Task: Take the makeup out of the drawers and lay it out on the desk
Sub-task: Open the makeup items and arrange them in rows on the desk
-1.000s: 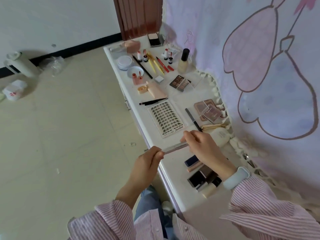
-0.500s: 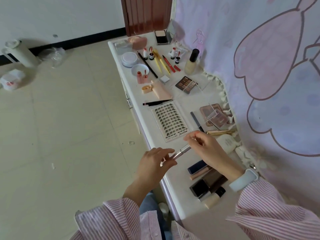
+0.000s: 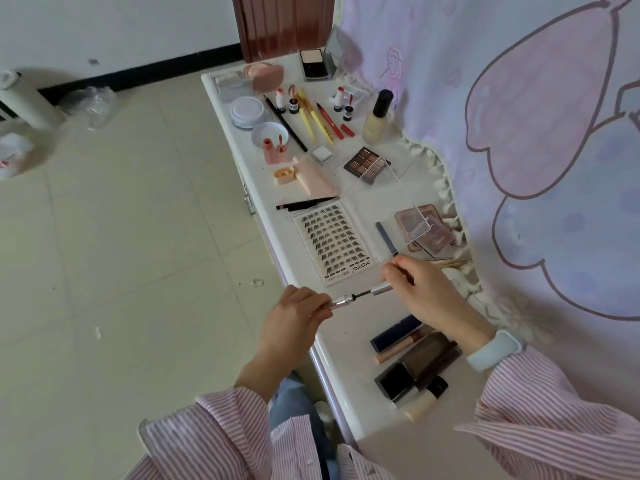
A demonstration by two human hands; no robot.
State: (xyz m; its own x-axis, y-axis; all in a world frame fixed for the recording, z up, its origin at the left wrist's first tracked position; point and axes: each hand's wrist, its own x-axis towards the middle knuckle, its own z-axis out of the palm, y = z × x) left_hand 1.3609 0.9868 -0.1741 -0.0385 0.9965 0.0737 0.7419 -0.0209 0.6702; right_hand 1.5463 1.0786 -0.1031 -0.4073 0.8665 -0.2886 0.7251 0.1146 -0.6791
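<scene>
At lower centre, left hand point(image 3: 294, 315) pinches a mascara tube point(image 3: 341, 301), right hand point(image 3: 412, 285) its cap point(image 3: 381, 289); the apparently wet wand point(image 3: 361, 294) could smear the desk point(image 3: 346, 375).

Bright, even daylight indoors, seen through a wide-angle lens.

Soft light fills the room with no harsh glare. The white bench point(image 3: 349, 372) looks pale and slightly washed out. Faint, soft-edged shadows sit beside a white cylinder point(image 3: 24, 102) at the far wall. Straight lines bow toward the picture's edges, stretching the striped sleeves point(image 3: 221, 441). Detail is mildly soft throughout, with small labels mostly unreadable.
</scene>
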